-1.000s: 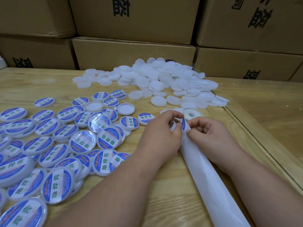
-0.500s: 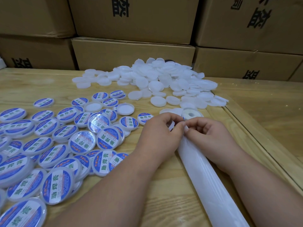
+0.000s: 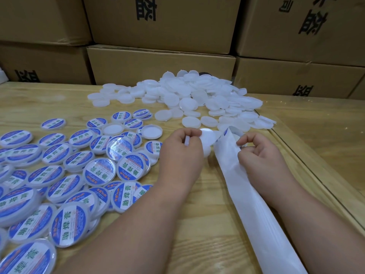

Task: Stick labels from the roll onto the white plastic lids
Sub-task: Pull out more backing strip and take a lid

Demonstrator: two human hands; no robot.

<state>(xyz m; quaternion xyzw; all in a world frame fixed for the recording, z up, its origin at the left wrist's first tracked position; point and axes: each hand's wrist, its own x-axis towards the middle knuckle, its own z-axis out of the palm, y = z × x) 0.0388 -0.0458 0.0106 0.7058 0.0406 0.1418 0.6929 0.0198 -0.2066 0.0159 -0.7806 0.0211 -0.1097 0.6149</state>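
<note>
My left hand (image 3: 182, 153) pinches a round white disc (image 3: 208, 136), which looks like a peeled label seen from its back. My right hand (image 3: 260, 155) pinches the upper end of the white backing strip (image 3: 227, 155) and holds it raised. A blue label edge (image 3: 225, 132) shows at the strip's top. The strip runs down to the lower right corner. Plain white lids (image 3: 189, 95) lie heaped just beyond my hands. Labelled lids (image 3: 98, 171) with blue and white stickers cover the table's left side. The roll itself is hidden behind the strip.
The wooden table (image 3: 207, 224) has a raised edge rail (image 3: 308, 171) to the right of my right arm. Stacked cardboard boxes (image 3: 162, 64) wall off the far side. Two unlabelled lids (image 3: 152, 131) lie open side up among the labelled ones.
My hands have drawn apart. The left hand has pulled a round disc away from the strip toward the left, and the right hand has lifted the strip's end.
</note>
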